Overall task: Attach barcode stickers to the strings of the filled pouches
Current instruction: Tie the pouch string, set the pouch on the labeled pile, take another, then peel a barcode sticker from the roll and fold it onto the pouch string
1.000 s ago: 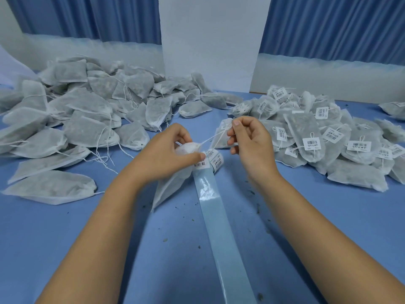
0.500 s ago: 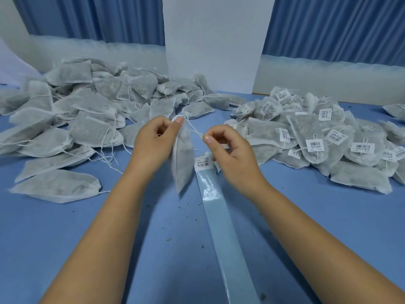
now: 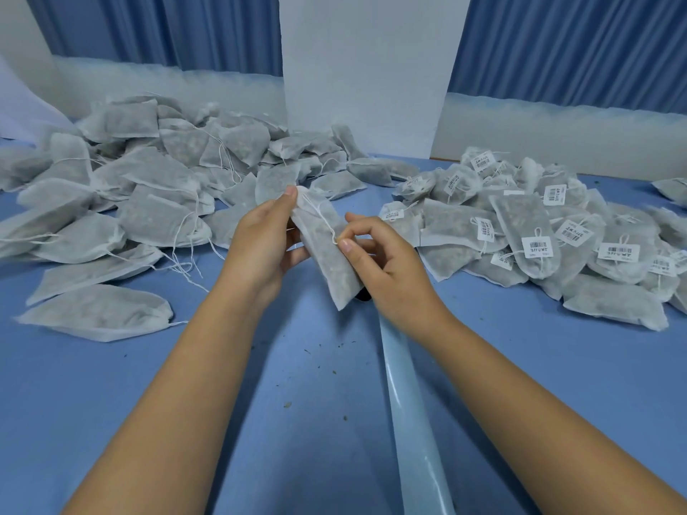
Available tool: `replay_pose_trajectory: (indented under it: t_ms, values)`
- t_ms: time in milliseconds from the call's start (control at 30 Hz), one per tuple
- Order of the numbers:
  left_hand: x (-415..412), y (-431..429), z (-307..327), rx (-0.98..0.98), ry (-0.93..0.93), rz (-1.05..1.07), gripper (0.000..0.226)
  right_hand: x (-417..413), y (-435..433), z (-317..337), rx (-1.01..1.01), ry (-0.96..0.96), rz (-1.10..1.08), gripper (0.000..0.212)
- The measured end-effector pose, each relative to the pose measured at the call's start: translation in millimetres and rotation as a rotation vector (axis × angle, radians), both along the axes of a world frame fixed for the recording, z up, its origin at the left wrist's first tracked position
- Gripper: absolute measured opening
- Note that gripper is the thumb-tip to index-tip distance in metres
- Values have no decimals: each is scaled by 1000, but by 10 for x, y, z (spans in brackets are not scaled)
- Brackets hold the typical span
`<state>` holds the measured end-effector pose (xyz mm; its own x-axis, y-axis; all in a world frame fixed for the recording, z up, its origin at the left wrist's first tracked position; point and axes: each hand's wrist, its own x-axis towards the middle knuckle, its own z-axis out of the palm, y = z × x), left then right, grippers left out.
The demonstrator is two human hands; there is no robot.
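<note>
Pinching the string (image 3: 320,216) end, the right hand (image 3: 386,265) holds it against the pouch (image 3: 329,265), which the left hand (image 3: 262,239) grips by its top, raised above the counter (image 3: 111,403). Step in hand: freeing the string. Next, probably: peel a sticker from the strip (image 3: 410,403). Pouch: grey, translucent, filled, unlabelled.

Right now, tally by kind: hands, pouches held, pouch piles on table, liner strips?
Hands: 2, left hand and right hand
Held pouch: 1, string pinched by right hand
Pouch piles: 2, unlabelled pile and labelled pile
Liner strip: 1
Total: 6
</note>
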<state>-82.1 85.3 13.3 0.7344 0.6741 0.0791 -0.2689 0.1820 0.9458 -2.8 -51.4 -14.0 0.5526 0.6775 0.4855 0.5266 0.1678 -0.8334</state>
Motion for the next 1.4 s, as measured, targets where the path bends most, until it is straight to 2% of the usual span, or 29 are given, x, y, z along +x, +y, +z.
replay_pose_trajectory:
  t_ms: [100, 233, 267, 367, 467, 633, 700, 767, 833, 967, 1100, 1267, 1400]
  values:
    - [11, -30, 11, -25, 11, -26, 23, -3, 7, -14, 3, 13, -31, 15]
    - [-14, -102, 11, 64, 41, -146, 48, 9, 0, -10, 34, -36, -118, 12]
    - [-15, -115, 6, 84, 41, -180, 46, 21, -6, -6, 39, -56, -144, 10]
    - [-1, -137, -28, 142, 64, -177, 10, 30, -23, 9, 45, -56, -158, 9]
    - [27, -76, -82, 102, 87, -93, 1, 68, -29, 24, 15, -2, -153, 19]
    - [27, 146, -139, -68, 149, -29, 6, 343, -92, 6, -178, 136, -436, 14]
    - [37, 208, -172, -90, 211, -12, 8, 402, -120, -6, -279, 212, -477, 11]
    - [46, 246, -194, -137, 270, -17, 9, 434, -146, 0, -409, 333, -430, 22]
    - [51, 266, -213, -176, 304, -60, 8, 459, -179, 27, -563, 358, -347, 29]
    - [58, 279, -242, -175, 362, -105, 9, 477, -210, 11, -650, 389, -189, 19]
    - [59, 280, -250, -176, 396, -156, 9, 517, -191, -64, -555, 446, -105, 7]
    - [56, 298, -283, -252, 404, -244, 20, 525, -123, -192, -179, 548, -124, 24]
    - [78, 271, -321, -296, 405, -404, 31, 518, -90, -288, -39, 543, -208, 30]
